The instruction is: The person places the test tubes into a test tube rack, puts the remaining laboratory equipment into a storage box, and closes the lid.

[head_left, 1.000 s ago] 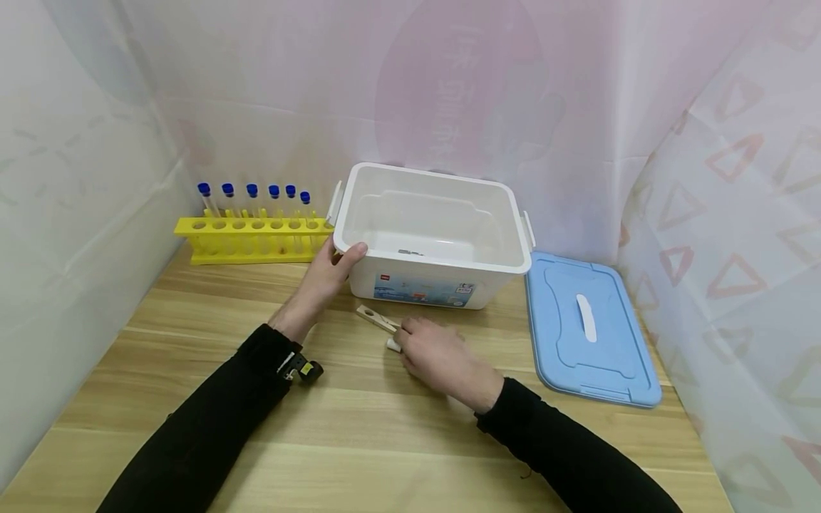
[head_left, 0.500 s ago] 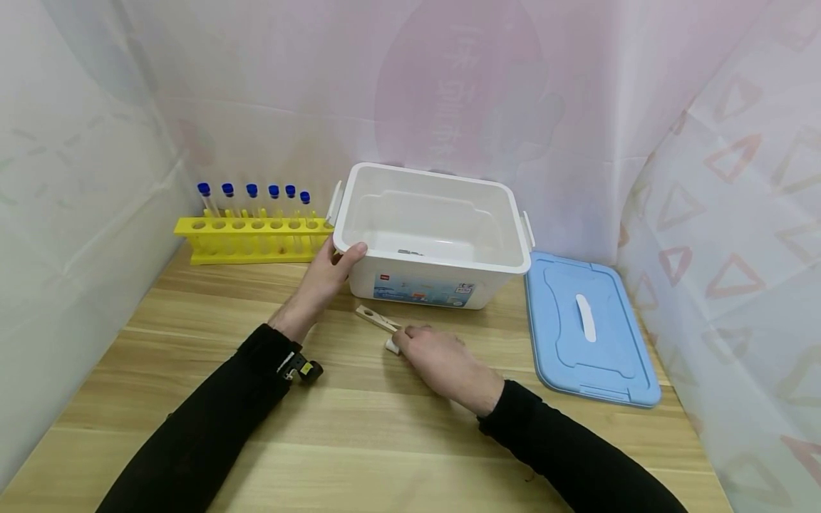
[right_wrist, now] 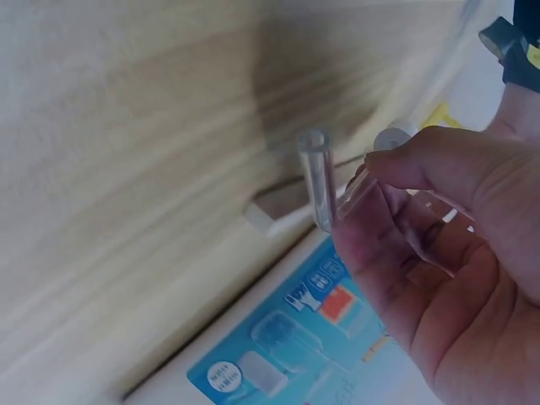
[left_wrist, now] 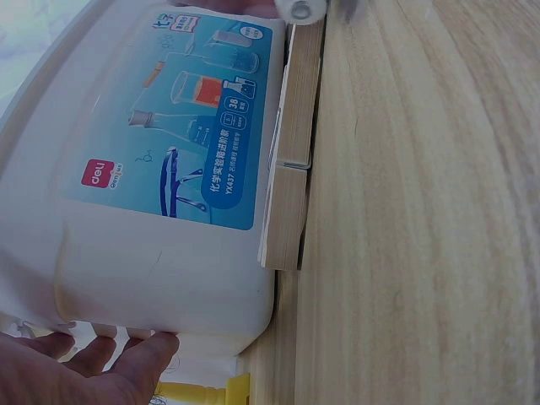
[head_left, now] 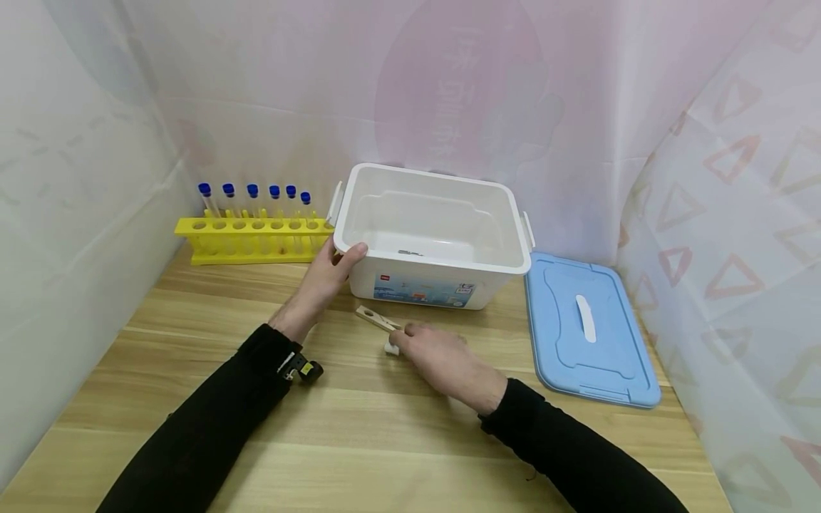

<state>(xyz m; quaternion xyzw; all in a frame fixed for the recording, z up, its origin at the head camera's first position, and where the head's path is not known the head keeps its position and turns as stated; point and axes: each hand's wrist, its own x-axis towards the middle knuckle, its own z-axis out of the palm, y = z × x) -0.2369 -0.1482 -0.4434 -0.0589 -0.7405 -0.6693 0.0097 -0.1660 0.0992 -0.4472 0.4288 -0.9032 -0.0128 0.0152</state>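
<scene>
My left hand (head_left: 326, 276) grips the near left corner of a white plastic storage box (head_left: 436, 266), thumb over the rim and fingers along the side. In the right wrist view, my right hand (right_wrist: 439, 245) pinches a clear bent glass tube (right_wrist: 316, 173) between thumb and fingers. A pale stopper (right_wrist: 392, 137) sits at the tube's other end; in the head view this stopper (head_left: 391, 348) shows beside the fingertips, while the glass is hidden by the hand. Just beyond lies a wooden test tube holder (head_left: 377, 318) on the table, in front of the box, its right end behind my right hand.
A yellow rack (head_left: 256, 226) with several blue-capped test tubes stands left of the box. The blue lid (head_left: 571, 356) with a white handle lies on the wooden table (head_left: 359, 442) at the right. Printed sheets wall off the back and sides.
The stopper has turned and dipped slightly in my right hand's fingers, and that hand has shifted a little. My left hand and the box stay where they were.
</scene>
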